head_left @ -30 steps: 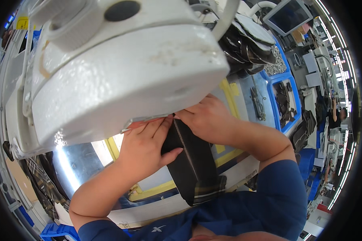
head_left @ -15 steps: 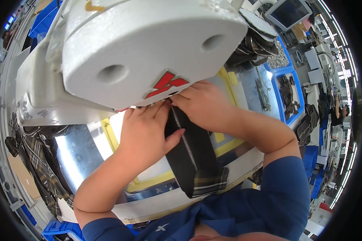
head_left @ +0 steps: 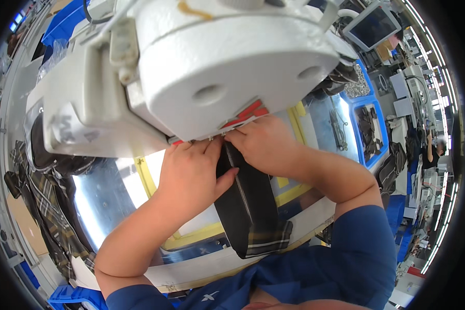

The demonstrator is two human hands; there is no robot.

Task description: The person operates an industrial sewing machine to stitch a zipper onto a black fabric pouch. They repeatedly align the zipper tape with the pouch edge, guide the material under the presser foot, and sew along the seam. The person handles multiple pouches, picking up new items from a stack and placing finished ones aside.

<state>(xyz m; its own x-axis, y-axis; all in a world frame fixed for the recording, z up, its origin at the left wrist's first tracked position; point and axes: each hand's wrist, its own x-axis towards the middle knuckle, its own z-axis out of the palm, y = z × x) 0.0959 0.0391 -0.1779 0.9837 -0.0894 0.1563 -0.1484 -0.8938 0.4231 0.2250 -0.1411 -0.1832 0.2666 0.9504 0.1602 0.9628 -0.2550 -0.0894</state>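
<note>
- The cloth (head_left: pixel 261 201), a dark strip, lies on the table (head_left: pixel 305 219), its far end running to the white machine head (head_left: pixel 237 67) and its near end by the person's body.
- The zip (head_left: pixel 240 188) already lies lengthwise along the cloth, its teeth in one line; whether its edges are stitched cannot be told.
- The left hand (head_left: pixel 188 175) rests palm down on the cloth, fingers flat and side by side, thumb spread away with its tip at the zip.
- The right hand (head_left: pixel 263 144) lies on the other side of the zip, fingers bent toward its far end; whether they pinch or only press the cloth cannot be told.
- The work seems partway: the far end is at the machine, while most of the visible length, down to the plaid end (head_left: pixel 268 240), lies outside it.
- What is finished under the head is hidden, so how much stitching is left cannot be judged.
- More plaid cloth (head_left: pixel 49 206) is heaped at the left, apart from the strip.
- The scissors (head_left: pixel 338 129) lie at the right near the blue tray (head_left: pixel 364 99), untouched by either hand.
</note>
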